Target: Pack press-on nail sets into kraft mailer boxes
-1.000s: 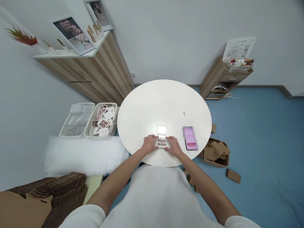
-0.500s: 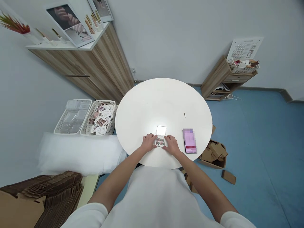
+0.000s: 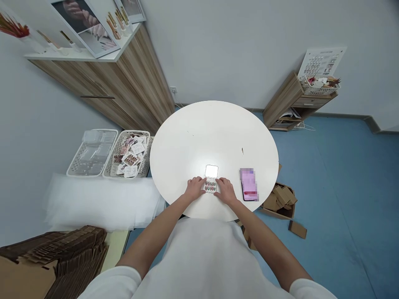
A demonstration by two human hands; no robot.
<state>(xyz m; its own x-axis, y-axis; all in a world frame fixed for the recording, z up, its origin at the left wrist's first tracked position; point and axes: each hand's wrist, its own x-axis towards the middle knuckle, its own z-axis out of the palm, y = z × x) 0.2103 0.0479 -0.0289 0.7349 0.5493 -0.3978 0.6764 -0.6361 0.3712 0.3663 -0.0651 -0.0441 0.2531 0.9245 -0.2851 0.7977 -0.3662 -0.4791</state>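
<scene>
A small clear case (image 3: pixel 211 171) lies on the white round table (image 3: pixel 212 128), its lid tipped back and shining with glare. Inside its near half sits a set of press-on nails (image 3: pixel 210 186) in two rows, reddish and greenish. From the left, my left hand (image 3: pixel 195 188) grips the case's edge, thumb and fingers bent around the side. My right hand (image 3: pixel 225 189) holds the opposite edge in the same way. A phone (image 3: pixel 249 185) with a pink, pixelated screen rests to the right of my right hand.
Left of the table stand a basket of nail cards (image 3: pixel 131 155) and a basket of clear cases (image 3: pixel 93 153). Nearer are white foam sheets (image 3: pixel 102 203) and flattened cardboard (image 3: pixel 75 257). A carton of small boxes (image 3: pixel 280 201) sits on the floor at right.
Both hands stay on the case, which has not visibly moved on the table. My head view has shifted slightly.
</scene>
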